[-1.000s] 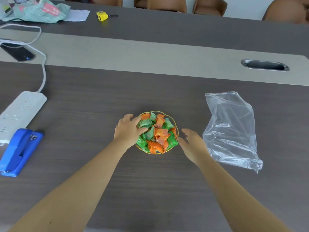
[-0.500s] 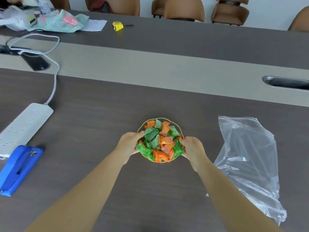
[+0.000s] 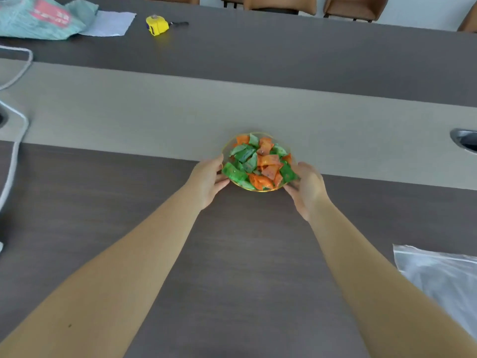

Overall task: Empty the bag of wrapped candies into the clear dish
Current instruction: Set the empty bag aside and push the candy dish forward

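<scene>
The clear dish (image 3: 227, 147) with a gold rim sits in the middle of the table, heaped with green and orange wrapped candies (image 3: 259, 162). It straddles the line between the dark wood and the beige centre strip. My left hand (image 3: 207, 180) grips its left rim and my right hand (image 3: 308, 188) grips its right rim. The empty clear plastic bag (image 3: 444, 277) lies flat at the lower right, away from both hands.
A white cable (image 3: 14, 156) runs down the left edge. At the far left lie a teal bag (image 3: 44, 19), a white sheet (image 3: 108, 23) and a yellow tape measure (image 3: 156, 25). A metal cable port (image 3: 466, 142) sits at right. Brown chairs (image 3: 281, 3) line the far side.
Both hands closed onto the dish's rim and pushed it away from me onto the edge of the beige strip. The view tilted, so the bag now lies low right.
</scene>
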The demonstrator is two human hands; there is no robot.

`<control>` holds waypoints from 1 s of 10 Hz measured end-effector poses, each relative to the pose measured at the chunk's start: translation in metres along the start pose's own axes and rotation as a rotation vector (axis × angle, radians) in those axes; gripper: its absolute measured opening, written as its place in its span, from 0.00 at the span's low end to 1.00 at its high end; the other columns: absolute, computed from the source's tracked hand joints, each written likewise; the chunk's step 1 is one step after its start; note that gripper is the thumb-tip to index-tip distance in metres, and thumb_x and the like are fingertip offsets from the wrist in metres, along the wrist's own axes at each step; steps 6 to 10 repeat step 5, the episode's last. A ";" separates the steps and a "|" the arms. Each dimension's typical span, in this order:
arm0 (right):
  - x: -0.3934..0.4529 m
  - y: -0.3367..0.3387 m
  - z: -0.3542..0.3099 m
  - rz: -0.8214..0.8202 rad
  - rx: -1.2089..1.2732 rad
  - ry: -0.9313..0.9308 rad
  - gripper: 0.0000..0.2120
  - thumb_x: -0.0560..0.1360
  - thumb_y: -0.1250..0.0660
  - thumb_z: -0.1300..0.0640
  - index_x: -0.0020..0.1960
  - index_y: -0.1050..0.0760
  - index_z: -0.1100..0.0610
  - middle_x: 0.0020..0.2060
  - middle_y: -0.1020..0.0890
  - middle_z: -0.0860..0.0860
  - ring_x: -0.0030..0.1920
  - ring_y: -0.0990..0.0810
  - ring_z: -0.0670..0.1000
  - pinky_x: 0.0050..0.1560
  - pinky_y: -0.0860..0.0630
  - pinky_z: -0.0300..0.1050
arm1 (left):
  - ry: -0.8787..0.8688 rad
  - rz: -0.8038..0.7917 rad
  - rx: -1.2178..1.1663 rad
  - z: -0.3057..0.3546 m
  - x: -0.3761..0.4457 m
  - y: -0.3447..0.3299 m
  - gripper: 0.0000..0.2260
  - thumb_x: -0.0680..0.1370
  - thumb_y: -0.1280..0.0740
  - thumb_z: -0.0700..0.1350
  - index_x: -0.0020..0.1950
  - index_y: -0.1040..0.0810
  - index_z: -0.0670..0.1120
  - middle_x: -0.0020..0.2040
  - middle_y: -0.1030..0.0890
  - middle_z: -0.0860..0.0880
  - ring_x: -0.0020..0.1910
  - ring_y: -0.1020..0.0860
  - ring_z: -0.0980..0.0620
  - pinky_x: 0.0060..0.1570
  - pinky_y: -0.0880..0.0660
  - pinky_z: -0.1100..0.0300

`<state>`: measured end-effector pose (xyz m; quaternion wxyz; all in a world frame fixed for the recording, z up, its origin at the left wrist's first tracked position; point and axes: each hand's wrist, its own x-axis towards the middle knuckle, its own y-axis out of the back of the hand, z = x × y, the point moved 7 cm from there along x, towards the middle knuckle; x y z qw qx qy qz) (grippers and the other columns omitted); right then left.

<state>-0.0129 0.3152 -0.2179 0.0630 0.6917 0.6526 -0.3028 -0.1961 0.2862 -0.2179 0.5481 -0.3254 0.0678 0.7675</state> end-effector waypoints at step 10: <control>0.071 -0.016 -0.038 0.095 -0.197 0.104 0.30 0.77 0.44 0.59 0.75 0.51 0.55 0.75 0.41 0.54 0.74 0.42 0.53 0.73 0.43 0.48 | -0.126 -0.010 -0.078 0.040 0.067 -0.032 0.22 0.80 0.47 0.46 0.73 0.42 0.43 0.76 0.39 0.47 0.75 0.42 0.51 0.74 0.50 0.56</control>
